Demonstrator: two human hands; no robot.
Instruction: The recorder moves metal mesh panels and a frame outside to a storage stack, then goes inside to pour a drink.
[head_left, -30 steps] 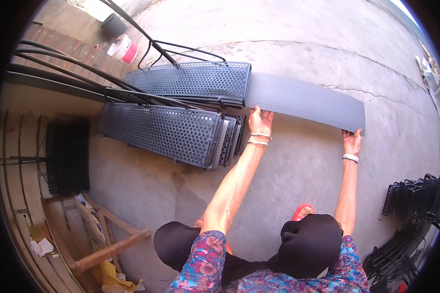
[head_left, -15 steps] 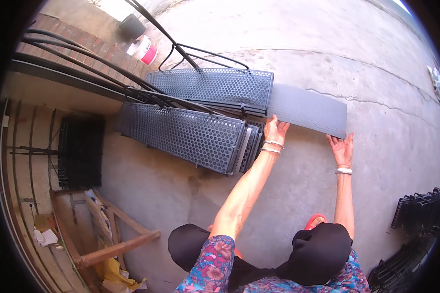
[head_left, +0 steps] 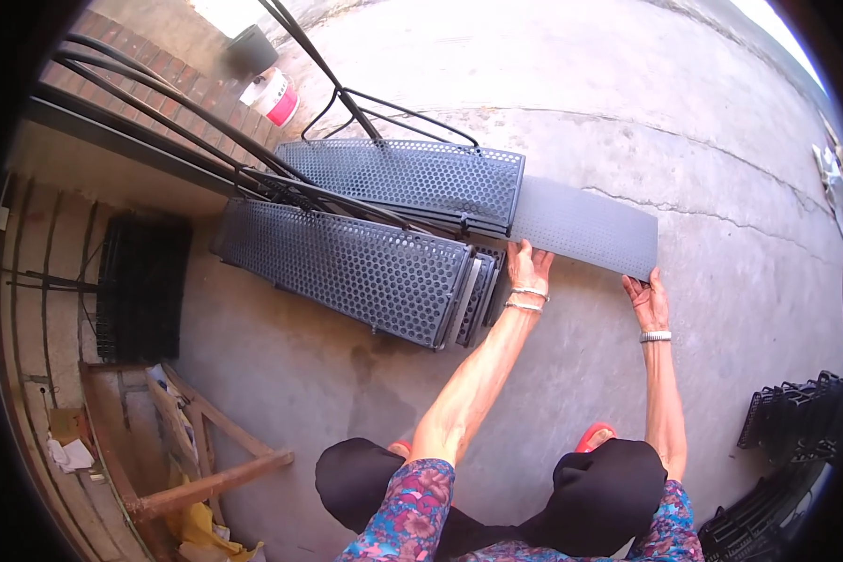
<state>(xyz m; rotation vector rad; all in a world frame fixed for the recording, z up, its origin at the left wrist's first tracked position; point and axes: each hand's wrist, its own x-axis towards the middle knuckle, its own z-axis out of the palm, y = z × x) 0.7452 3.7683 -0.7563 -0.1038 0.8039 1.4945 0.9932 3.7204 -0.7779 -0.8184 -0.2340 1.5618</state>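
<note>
A flat grey panel with rows of small holes sticks out to the right from the end of the far black perforated rack; its left end is hidden there. My left hand grips the panel's near edge close to the rack's corner. At the panel's near right corner, my right hand holds it with thumb and fingers; the fingertips underneath are hidden. A second black perforated rack lies nearer and to the left, with more layers showing at its right end.
Long black metal rods run to the upper left. A wooden frame stands at lower left. More black racks lie at the right. A white-and-pink bucket and a dark bucket stand by the brick edge.
Both hands keep hold of the panel. It seems to have shifted slightly left, toward the far rack's end. The whole view has tilted a little.
</note>
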